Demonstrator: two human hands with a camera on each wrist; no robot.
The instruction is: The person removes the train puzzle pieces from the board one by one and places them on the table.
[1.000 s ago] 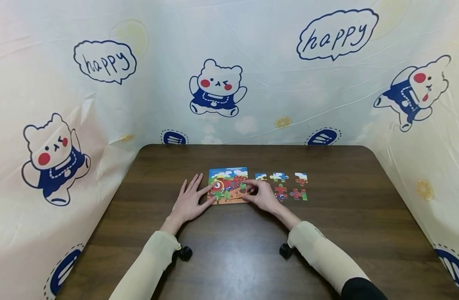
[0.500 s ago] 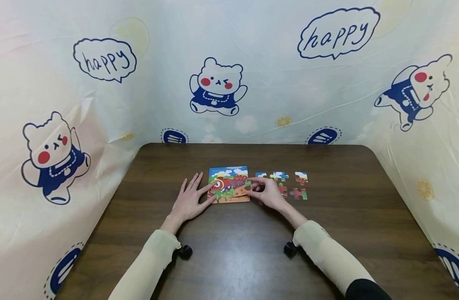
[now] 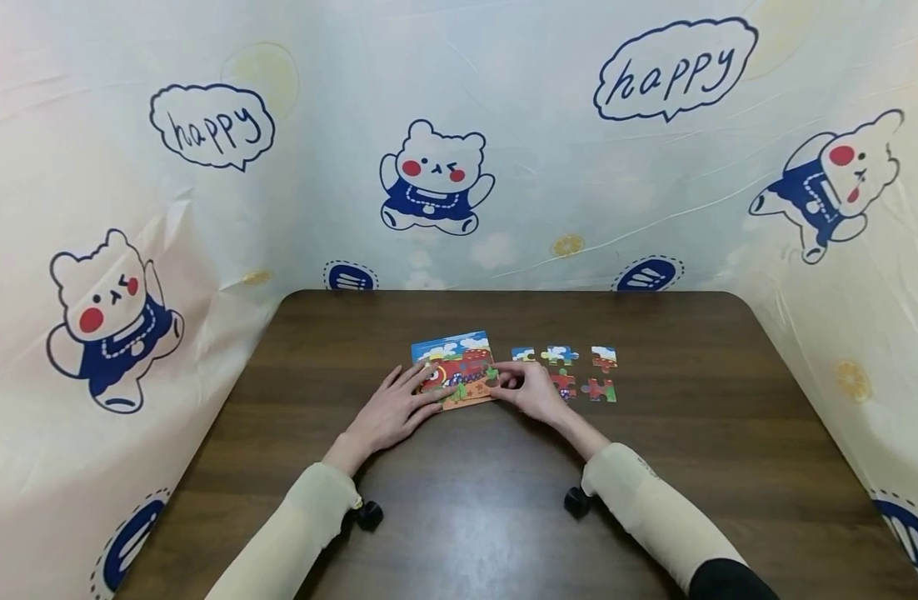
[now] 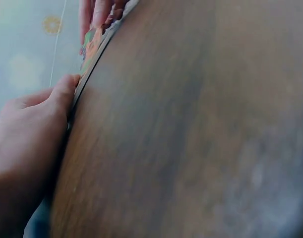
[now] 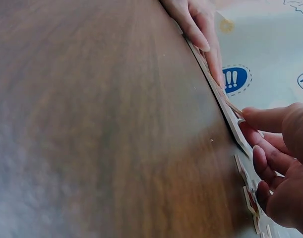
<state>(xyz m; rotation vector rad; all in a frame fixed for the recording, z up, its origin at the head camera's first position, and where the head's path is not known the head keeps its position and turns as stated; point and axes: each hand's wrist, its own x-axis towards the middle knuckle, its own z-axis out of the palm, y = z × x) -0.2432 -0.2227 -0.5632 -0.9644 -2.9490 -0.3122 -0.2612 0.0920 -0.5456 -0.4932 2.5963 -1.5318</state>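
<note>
A colourful jigsaw puzzle [image 3: 459, 343] in a flat board lies slightly turned on the table, showing a red figure, blue sky and clouds. My left hand [image 3: 395, 410] rests on its left part with fingers extended, covering the lower left corner. At the right edge, my right hand [image 3: 532, 392] pinches a puzzle piece [image 3: 492, 379] between thumb and forefinger. In the right wrist view the thin edge of this piece [image 5: 234, 108] sits slightly raised over the board [image 5: 213, 84]. The other fingers of my right hand curl loosely below.
To the right lie several loose puzzle pieces, among them a cloud piece [image 3: 560, 355], a red and green piece [image 3: 600, 389] and a corner-side piece [image 3: 604, 358]. My right hand partly hides some. A printed cloth [image 3: 436, 258] stands behind the brown wooden table [image 3: 459, 492].
My right hand drew the piece rightward, then came back left. The puzzle has turned a little anticlockwise, and my left hand has slid further over its lower part.
</note>
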